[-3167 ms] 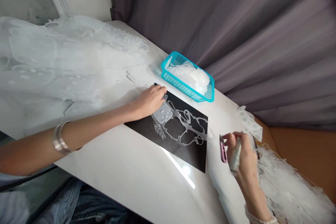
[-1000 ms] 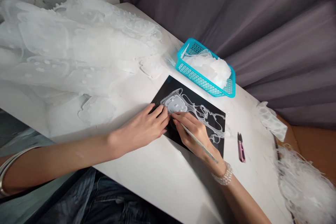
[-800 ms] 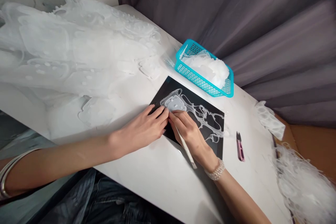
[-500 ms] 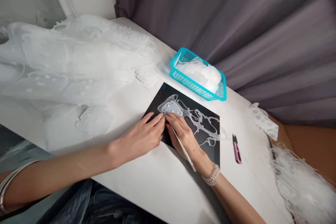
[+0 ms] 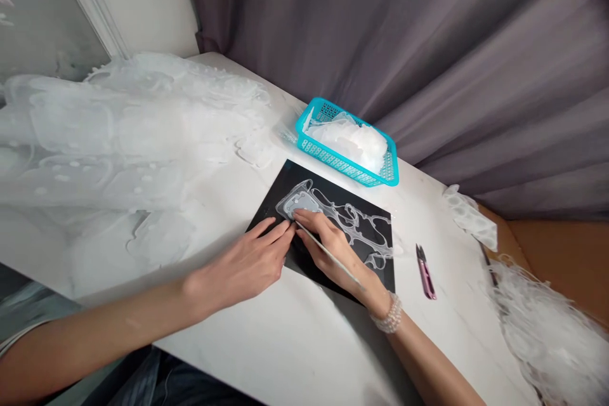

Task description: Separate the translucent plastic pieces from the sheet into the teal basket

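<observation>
A black mat (image 5: 375, 266) lies on the white table (image 5: 285, 342). On it rests a translucent moulded piece (image 5: 297, 203) with thin stringy trimmings (image 5: 356, 225) trailing to its right. My left hand (image 5: 247, 263) lies flat with fingers stretched out, their tips pressing the mat at the piece's near edge. My right hand (image 5: 330, 247) is closed on a thin white stick-like tool (image 5: 328, 254), whose tip touches the piece next to my left fingertips.
A teal basket (image 5: 352, 171) of white pieces stands behind the mat. Pink snips (image 5: 425, 264) lie right of it. A big heap of translucent sheets (image 5: 118, 133) fills the table's left. Stringy offcuts (image 5: 547, 330) pile at the right edge. A grey curtain (image 5: 428, 44) hangs behind.
My right hand put down the pink snips at the right and came to the piece with the thin tool. Since then both hands stay at the piece; the view has shifted.
</observation>
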Motion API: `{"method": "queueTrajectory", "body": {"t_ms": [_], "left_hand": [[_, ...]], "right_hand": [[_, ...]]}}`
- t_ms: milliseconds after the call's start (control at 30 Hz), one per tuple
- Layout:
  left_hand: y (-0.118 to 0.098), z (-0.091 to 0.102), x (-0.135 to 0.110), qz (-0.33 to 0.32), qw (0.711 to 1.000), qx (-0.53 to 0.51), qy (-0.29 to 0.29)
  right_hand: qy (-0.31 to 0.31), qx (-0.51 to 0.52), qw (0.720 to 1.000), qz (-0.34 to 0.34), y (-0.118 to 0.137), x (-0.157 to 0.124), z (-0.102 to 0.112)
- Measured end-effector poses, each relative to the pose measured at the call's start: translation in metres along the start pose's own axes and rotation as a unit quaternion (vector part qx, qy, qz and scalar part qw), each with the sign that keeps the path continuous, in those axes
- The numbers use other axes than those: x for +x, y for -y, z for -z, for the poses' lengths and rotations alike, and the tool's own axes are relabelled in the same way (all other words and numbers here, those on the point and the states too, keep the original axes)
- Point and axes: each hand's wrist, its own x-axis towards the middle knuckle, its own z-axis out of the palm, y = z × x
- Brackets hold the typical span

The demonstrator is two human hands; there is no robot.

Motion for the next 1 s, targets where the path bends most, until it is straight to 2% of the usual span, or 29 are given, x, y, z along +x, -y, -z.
{"method": "queueTrajectory", "body": {"t_ms": [133, 267, 400, 467, 533, 567, 633, 700, 733, 800, 867, 933, 1000], "left_hand": [[0.001, 0.004, 0.001, 0.006, 1.0, -0.013, 0.013], [0.004, 0.006, 0.002, 0.024, 0.998, -0.054, 0.02], [0.009, 0.005, 0.001, 0.013, 0.994, -0.107, 0.02], [0.011, 0.005, 0.001, 0.009, 0.993, -0.115, 0.021], [0.012, 0.006, 0.002, 0.003, 0.994, -0.11, 0.021], [0.013, 0.006, 0.002, 0.0, 0.994, -0.107, 0.022], [0.012, 0.007, 0.003, -0.004, 0.994, -0.108, 0.024], [0.012, 0.006, 0.003, -0.002, 0.994, -0.112, 0.02], [0.012, 0.006, 0.003, 0.001, 0.993, -0.114, 0.015], [0.013, 0.008, 0.005, 0.006, 0.992, -0.124, 0.006], [0.014, 0.015, 0.01, 0.02, 0.987, -0.162, 0.008], [0.017, 0.026, 0.021, 0.05, 0.967, -0.247, 0.016], [0.02, 0.039, 0.037, 0.101, 0.918, -0.382, 0.023]], "right_hand": [[0.0, -0.001, 1.0, -0.005, 0.002, 0.001, 0.0], [-0.011, -0.057, 0.998, 0.038, 0.005, 0.0, -0.007], [-0.003, -0.098, 0.993, 0.071, 0.011, 0.002, -0.02], [-0.022, -0.05, 0.997, 0.052, 0.009, 0.006, -0.021], [-0.1, 0.039, 0.994, -0.018, -0.006, 0.008, -0.008], [-0.156, 0.096, 0.981, -0.07, -0.018, 0.006, 0.005], [-0.273, 0.219, 0.918, -0.186, -0.05, -0.005, 0.042], [-0.376, 0.341, 0.816, -0.277, -0.085, -0.027, 0.085], [-0.385, 0.387, 0.773, -0.323, -0.1, -0.039, 0.105], [-0.385, 0.399, 0.754, -0.353, -0.115, -0.064, 0.133], [-0.365, 0.419, 0.747, -0.364, -0.109, -0.078, 0.139], [-0.34, 0.44, 0.755, -0.347, -0.084, -0.079, 0.127], [-0.32, 0.436, 0.785, -0.302, -0.047, -0.07, 0.107]]}}
